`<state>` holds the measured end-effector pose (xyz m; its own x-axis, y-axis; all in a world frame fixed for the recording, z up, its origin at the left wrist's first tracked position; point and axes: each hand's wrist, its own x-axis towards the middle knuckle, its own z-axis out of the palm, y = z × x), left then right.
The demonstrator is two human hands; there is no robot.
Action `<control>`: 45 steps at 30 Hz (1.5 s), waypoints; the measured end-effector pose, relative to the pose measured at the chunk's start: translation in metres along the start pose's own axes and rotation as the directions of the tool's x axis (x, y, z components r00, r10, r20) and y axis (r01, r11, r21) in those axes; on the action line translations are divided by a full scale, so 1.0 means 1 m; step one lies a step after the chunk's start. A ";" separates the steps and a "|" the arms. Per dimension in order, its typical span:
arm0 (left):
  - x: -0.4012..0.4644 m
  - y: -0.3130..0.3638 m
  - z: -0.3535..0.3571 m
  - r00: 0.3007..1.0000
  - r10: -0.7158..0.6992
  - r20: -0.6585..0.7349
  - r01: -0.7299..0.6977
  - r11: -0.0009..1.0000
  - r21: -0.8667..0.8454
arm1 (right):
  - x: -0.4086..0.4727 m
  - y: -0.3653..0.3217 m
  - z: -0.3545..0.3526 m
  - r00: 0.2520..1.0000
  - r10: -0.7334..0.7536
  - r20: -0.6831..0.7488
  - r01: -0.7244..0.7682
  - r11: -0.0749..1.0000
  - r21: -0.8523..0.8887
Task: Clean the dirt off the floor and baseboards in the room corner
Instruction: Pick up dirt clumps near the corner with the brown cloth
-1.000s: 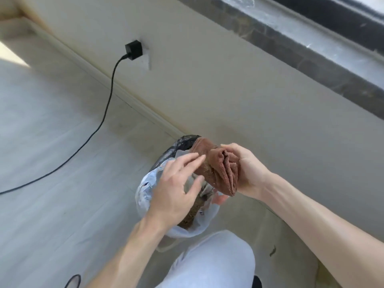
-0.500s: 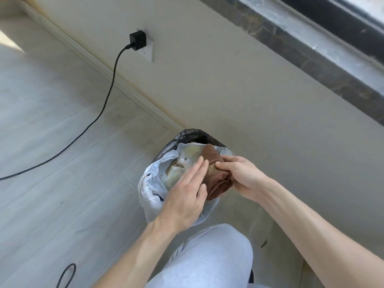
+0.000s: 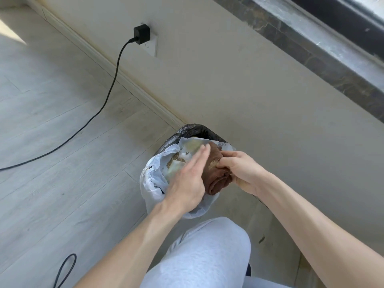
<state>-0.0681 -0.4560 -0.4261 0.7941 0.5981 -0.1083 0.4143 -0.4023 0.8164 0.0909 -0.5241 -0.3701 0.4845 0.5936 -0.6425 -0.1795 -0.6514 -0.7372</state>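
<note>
A brown cleaning cloth (image 3: pixel 217 179) hangs bunched over a bin lined with a white bag (image 3: pixel 152 188) and a black bag (image 3: pixel 193 130). My right hand (image 3: pixel 241 173) pinches the cloth's upper edge; sandy dirt clings to the cloth there. My left hand (image 3: pixel 191 179) lies flat with straight fingers against the cloth's left side. More sandy dirt (image 3: pixel 175 159) lies inside the white bag. The baseboard (image 3: pixel 116 69) runs diagonally along the wall behind the bin.
A black charger (image 3: pixel 141 35) sits in a wall socket, and its cable (image 3: pixel 99 109) trails left across the pale plank floor (image 3: pixel 62 163). A second cable loop (image 3: pixel 64 269) lies at the bottom left. My grey-trousered knee (image 3: pixel 207 256) is just below the bin. A dark stone sill (image 3: pixel 311 48) runs above.
The cloth came down from above the bin to its opening. My left hand went from spread fingers to straight fingers laid along the cloth. The view shifted slightly.
</note>
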 end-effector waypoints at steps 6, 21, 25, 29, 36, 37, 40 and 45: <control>0.006 0.002 0.000 1.000 -0.009 0.006 0.009 1.000 -0.019 | 0.002 -0.002 0.001 1.000 0.003 0.011 -0.003 1.000 0.009; 0.008 0.000 0.012 0.996 0.051 0.078 -0.057 0.995 0.076 | 0.015 0.004 -0.009 0.999 0.030 -0.033 -0.032 0.996 -0.085; 0.014 0.001 0.014 0.998 0.032 -0.052 -0.031 0.999 0.027 | 0.015 0.003 -0.012 0.999 0.033 -0.041 -0.036 0.995 -0.091; 0.011 -0.002 0.015 1.000 -0.002 0.025 0.000 0.994 0.105 | 0.016 0.008 -0.013 0.998 0.029 -0.056 -0.033 0.997 -0.073; 0.009 -0.003 0.017 0.999 -0.006 0.038 -0.002 0.976 0.220 | 0.016 0.010 -0.015 0.996 0.003 -0.088 -0.009 0.998 -0.066; 0.011 -0.002 0.016 1.000 0.012 0.003 -0.012 0.978 0.207 | 0.015 0.008 -0.015 0.996 -0.006 -0.093 0.000 0.997 -0.072; 0.012 -0.001 0.017 0.993 0.110 0.049 -0.118 0.967 0.224 | 0.010 0.004 -0.016 0.996 -0.044 -0.080 0.037 0.996 -0.080; 0.011 0.000 0.015 0.983 0.182 -0.015 -0.175 0.964 0.199 | 0.002 -0.003 -0.018 0.996 -0.058 -0.070 0.055 0.997 -0.051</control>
<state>-0.0531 -0.4600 -0.4355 0.8493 0.5254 0.0509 0.3485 -0.6305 0.6935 0.1081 -0.5297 -0.3653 0.5528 0.5961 -0.5822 -0.1085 -0.6413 -0.7596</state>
